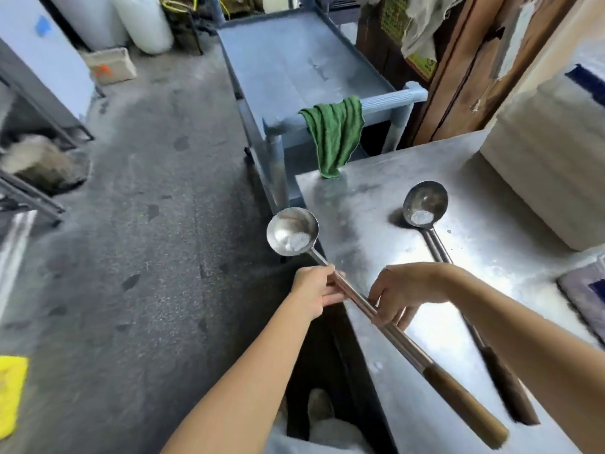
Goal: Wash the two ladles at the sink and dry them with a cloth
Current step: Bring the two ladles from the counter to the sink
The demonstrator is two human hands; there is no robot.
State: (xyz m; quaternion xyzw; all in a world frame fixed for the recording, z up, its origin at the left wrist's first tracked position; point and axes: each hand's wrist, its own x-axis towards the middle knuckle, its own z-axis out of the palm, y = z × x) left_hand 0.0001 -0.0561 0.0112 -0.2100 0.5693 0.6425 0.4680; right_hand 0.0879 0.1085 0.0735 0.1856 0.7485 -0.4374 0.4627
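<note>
Left hand (316,291): fingers wrapped around the metal shaft of the near ladle (366,306). Right hand (404,294): fingertips pinching the same shaft lower down. Bowl carries white residue and hangs past the edge of the steel table (376,204), over the floor; wooden handle points toward the camera. Second ladle (425,206) lies flat on the table, white residue in its bowl. Green cloth (334,132) draped over the grey cart's (288,60) handle bar, beyond the table.

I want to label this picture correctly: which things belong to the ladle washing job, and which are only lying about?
For the job: held ladle, in left hand and right hand; second ladle on steel table; green cloth.

Lying about: grey cart, yellow sponge, white drums.
</note>
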